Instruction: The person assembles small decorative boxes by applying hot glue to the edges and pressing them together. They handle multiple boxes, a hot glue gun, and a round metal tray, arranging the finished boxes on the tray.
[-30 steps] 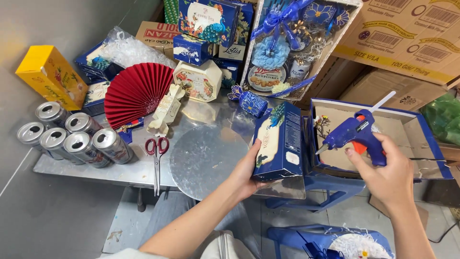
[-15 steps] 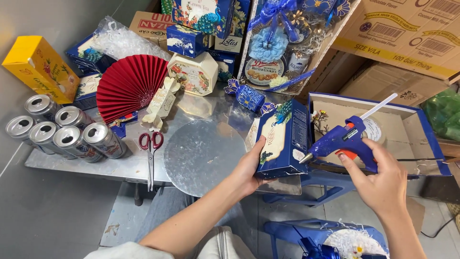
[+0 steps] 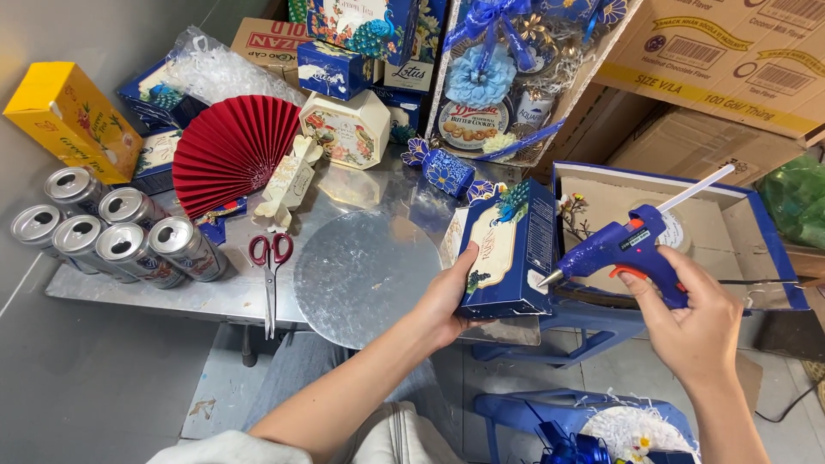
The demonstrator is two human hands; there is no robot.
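- The left hand (image 3: 449, 296), just below the middle of the frame, has its fingers clamped on a blue box (image 3: 503, 249), thumb on the decorated front, the other fingers hidden behind it.
- The blue box stands tilted at the right edge of the metal worktop (image 3: 129, 296), beside a round silver board (image 3: 365, 275) that lies flat there.
- The right hand (image 3: 692, 322), at lower right, has its fingers wrapped tight around the grip of a blue glue gun (image 3: 632, 249), forefinger at the orange trigger.
- The glue gun's nozzle points left and touches, or nearly touches, the right side of the blue box; which one is not clear. A white glue stick juts from its back toward the upper right.
- Behind the gun, an open blue tray box (image 3: 773, 258) sits at middle right.
- Red-handled scissors (image 3: 270, 266) lie left of the silver board, near five drink cans (image 3: 112, 232) lying on their sides at the left.
- A red paper fan (image 3: 228, 155) stands open in the upper left, near a yellow carton (image 3: 73, 120).
- A wrapped gift basket (image 3: 507, 77) with a blue bow is at top centre; brown cardboard cartons (image 3: 730, 60) fill the upper right.
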